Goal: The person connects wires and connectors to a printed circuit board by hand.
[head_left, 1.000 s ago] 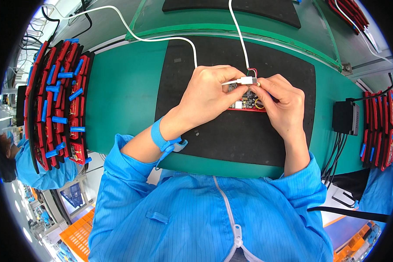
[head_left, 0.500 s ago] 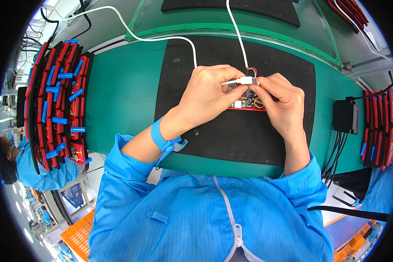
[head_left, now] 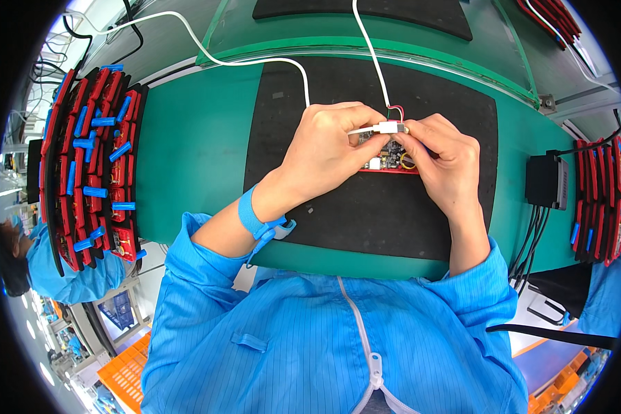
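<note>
My left hand (head_left: 328, 145) pinches the white plug (head_left: 387, 127) of a cable between thumb and fingers, above a circuit board (head_left: 394, 158). Closed too, my right hand (head_left: 450, 162) meets the plug's dark end with its thumb and forefinger. A small shiny bit shows at those fingertips, and whatever they grip is mostly hidden. The board has a red edge, a white block and a yellow ring among dark parts, and both hands partly cover it. From behind, a second white cable (head_left: 373, 58) runs down to thin red and other wires at the board's far side.
Under the board lies a black mat (head_left: 366, 224) on the green bench (head_left: 193, 138). Racks of red boards with blue pieces (head_left: 93, 165) stand at left, with more red boards (head_left: 600, 200) at right beside a black box (head_left: 546, 182). A person (head_left: 69, 259) is at far left.
Both hands keep nearly the same grip and place. Only a very slight shift of the picture shows; the plug still meets my right fingertips.
</note>
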Action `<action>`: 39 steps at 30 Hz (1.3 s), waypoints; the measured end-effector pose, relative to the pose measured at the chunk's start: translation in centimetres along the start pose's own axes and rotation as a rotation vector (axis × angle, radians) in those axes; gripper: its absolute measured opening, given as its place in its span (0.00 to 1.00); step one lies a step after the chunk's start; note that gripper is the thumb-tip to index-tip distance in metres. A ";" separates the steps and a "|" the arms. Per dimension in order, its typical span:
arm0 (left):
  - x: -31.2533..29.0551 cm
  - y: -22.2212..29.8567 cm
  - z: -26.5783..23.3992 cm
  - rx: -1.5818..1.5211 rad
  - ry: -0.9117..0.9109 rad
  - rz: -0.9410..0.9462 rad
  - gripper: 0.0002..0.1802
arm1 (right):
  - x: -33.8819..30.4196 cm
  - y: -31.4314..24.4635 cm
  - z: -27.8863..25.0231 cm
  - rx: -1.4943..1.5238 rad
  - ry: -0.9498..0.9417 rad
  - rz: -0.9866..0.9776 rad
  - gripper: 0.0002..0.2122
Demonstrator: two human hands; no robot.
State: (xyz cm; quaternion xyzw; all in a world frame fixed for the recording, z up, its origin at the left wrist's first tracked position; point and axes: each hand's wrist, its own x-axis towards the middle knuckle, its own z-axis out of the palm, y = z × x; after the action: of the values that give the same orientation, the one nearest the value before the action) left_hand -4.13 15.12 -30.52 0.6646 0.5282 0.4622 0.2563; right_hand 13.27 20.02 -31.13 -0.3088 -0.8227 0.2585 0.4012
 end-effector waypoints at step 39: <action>0.1 0.5 0.2 0.240 -0.036 0.082 0.06 | 0.0 -0.1 0.0 0.066 -0.036 0.075 0.08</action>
State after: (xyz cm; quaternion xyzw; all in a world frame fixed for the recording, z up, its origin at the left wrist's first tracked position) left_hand -3.76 15.06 -30.18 0.7197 0.5475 0.3936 0.1655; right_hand 13.24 19.94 -31.05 -0.3213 -0.8088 0.3056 0.3863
